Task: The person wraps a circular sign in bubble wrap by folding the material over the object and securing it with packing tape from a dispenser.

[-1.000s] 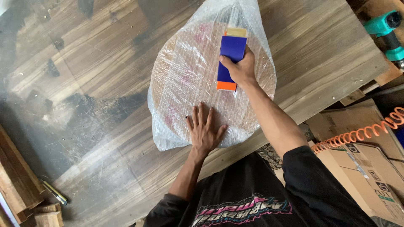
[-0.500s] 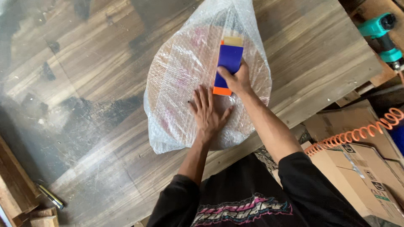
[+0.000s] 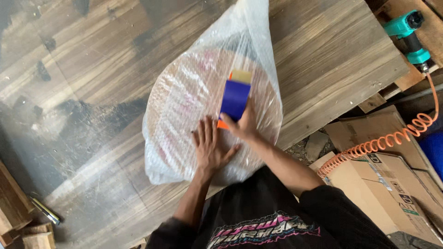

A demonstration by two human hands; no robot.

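A round flat wooden disc wrapped in bubble wrap and a clear plastic bag [image 3: 194, 97] lies on the wooden table [image 3: 92, 60]. My left hand [image 3: 210, 147] presses flat on the near part of the wrapped disc, fingers spread. My right hand [image 3: 244, 125] grips a blue and orange tape dispenser [image 3: 234, 97] and holds it against the top of the wrap, just right of my left hand. The twisted neck of the bag points away toward the far edge.
A teal air tool [image 3: 408, 34] with a coiled orange hose [image 3: 378, 145] lies at the right. Cardboard boxes [image 3: 392, 184] sit on the floor to the right. Wooden blocks [image 3: 18, 216] and a small metal tool [image 3: 44, 210] lie at the lower left.
The tape dispenser has slid toward me over the wrap with my right hand. My left hand has moved up onto the disc, close beside the dispenser.
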